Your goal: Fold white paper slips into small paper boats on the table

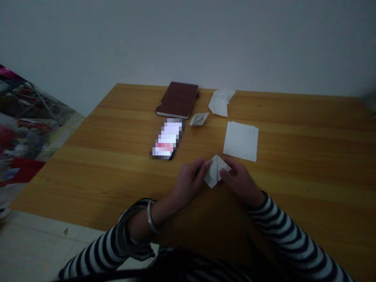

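A small white folded paper (pixel 215 172), diamond-shaped with a crease down its middle, is held between both hands above the wooden table. My left hand (pixel 190 180) pinches its left corner. On the right corner, my right hand (pixel 239 180) has its thumb in front and its fingers behind. Beyond the hands lie a square stack of white paper (pixel 241 141) and a small folded paper boat (pixel 199 119). The fingertips behind the folded paper are partly hidden.
A phone (pixel 169 138) with a lit, pixelated screen lies left of the boat. Behind it is a brown notebook (pixel 179 98). Fanned white papers (pixel 220 102) rest near the back edge of the wooden table (pixel 117 156). A wall rises behind.
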### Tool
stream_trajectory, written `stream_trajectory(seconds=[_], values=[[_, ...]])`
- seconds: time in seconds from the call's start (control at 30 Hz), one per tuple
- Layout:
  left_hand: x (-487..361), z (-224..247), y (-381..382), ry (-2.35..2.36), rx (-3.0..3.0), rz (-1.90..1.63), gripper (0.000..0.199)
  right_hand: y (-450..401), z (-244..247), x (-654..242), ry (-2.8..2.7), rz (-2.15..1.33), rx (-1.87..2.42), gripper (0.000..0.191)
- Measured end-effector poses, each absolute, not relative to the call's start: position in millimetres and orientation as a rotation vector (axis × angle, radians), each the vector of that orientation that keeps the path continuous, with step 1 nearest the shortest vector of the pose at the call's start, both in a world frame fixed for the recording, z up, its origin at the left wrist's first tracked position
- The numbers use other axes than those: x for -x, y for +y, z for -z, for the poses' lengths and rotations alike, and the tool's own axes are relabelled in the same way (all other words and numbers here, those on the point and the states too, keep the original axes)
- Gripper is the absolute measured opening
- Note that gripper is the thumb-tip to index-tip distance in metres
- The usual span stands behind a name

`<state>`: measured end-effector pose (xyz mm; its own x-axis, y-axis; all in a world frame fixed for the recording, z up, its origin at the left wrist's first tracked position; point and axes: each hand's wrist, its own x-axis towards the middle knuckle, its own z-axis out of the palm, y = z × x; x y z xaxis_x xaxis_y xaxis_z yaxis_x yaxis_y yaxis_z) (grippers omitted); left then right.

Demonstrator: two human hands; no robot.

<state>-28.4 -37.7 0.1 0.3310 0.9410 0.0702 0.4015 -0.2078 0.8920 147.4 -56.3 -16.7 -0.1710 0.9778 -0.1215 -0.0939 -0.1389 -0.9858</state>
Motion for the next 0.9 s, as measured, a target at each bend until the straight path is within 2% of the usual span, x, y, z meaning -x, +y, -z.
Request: stream_trajectory(seconds=[0.17, 0.4, 0.53, 0.63, 0.7, 0.8, 0.9], values=[[22.8, 1.1, -41.6, 1.115, -1.816, -0.720, 0.035, -56.4, 15.4, -145.9, -1.195, -1.213, 1.342, 0.027], [21.8, 6.3, -36.0, 1.225, -1.557, -0.886, 0.038, -66.8, 15.5, -129.2, -1.117, -1.091, 1.303, 0.019], [20.9, 10.7, -34.0, 1.196, -1.419, -0.977, 0.028, -68.8, 14.1, -136.5, -1.429, -0.373, 1.318, 0.005], [19.5, 11.5, -33.2, 1.066, -1.103, -0.932, 0.049, -65.0, 12.0, -149.9, -1.696, 0.121, 1.235, 0.007], [18.8, 11.3, -32.4, 0.916, -0.858, -0.794, 0.059, -61.5, 10.8, -155.2, -1.864, 0.291, 1.228, 0.010], [19.7, 11.7, -30.5, 0.789, -0.666, -0.722, 0.042, -57.7, 10.4, -154.4, -2.103, 0.339, 1.132, 0.015], [22.2, 13.1, -28.5, 0.749, -0.638, -0.750, 0.026, -57.6, 11.7, -150.2, -2.228, 0.245, 1.058, 0.017]])
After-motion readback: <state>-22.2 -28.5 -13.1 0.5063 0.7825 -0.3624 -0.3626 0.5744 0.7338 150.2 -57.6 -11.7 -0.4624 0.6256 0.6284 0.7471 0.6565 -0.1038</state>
